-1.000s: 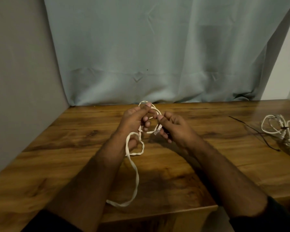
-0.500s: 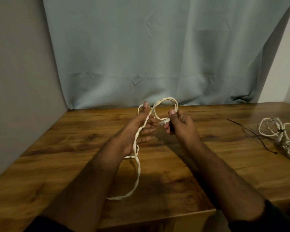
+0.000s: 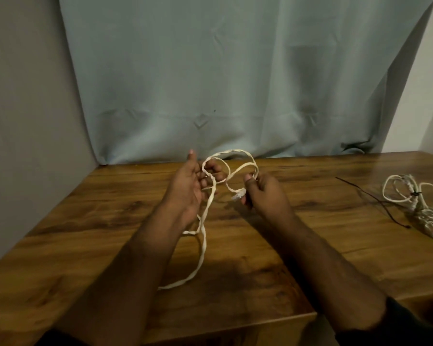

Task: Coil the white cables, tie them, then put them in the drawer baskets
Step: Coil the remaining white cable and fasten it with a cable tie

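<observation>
Pale blue cloth (image 3: 235,83) is hung behind a brown wooden table (image 3: 98,221), over which both forearms are extended. A flat white cable (image 3: 203,248) is held above the tabletop between the two hands. The left hand (image 3: 185,188) is turned palm inward, thumb raised; its fingers are curled loosely with a loop of the cable passed over them. The right hand (image 3: 265,193) is closed round the cable just behind its plug end (image 3: 237,196), which is pointed toward the left hand. Between the hands the cable is arched up and over in two open loops, so the working end lies to the right of the loop-bearing hand and close beside it. From the left hand the remaining length is trailed down toward the near edge, its long axis running roughly away from the person, and ends under the left forearm. The next winding is judged to depend on the plug end being carried leftward across that short gap. A second cable bundle (image 3: 420,208) is seen at the far right, with a thin black tie (image 3: 375,201) beside it. No drawer baskets are shown.
</observation>
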A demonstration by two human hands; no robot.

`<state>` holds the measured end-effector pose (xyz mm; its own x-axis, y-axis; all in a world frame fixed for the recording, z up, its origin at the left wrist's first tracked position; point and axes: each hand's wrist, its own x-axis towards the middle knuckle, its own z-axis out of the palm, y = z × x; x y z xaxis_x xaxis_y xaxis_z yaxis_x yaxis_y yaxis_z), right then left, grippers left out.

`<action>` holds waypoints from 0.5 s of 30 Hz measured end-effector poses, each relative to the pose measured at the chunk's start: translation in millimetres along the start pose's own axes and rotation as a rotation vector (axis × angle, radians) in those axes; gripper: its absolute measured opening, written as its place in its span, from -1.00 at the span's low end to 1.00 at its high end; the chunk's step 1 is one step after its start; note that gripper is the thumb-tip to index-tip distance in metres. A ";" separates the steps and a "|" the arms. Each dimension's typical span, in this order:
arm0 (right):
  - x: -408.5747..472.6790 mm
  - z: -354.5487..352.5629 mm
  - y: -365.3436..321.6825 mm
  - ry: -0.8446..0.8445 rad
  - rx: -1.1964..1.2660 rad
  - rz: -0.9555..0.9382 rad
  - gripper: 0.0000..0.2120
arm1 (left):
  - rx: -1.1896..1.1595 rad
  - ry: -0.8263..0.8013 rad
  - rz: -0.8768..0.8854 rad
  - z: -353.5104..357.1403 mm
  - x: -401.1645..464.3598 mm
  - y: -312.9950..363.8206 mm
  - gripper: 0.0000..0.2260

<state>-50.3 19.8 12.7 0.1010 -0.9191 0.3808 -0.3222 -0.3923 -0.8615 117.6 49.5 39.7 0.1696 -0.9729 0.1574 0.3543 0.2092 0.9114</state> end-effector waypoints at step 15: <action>9.0 -2.6 7.0 -0.007 -0.014 0.075 -0.79 | 0.663 -0.253 0.388 15.1 -8.7 -45.5 -0.87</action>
<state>-54.1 9.0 11.0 0.0830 -0.9463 0.3125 -0.3420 -0.3216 -0.8830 86.2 47.0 2.5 -0.0731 -0.8525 0.5176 -0.3193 0.5117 0.7976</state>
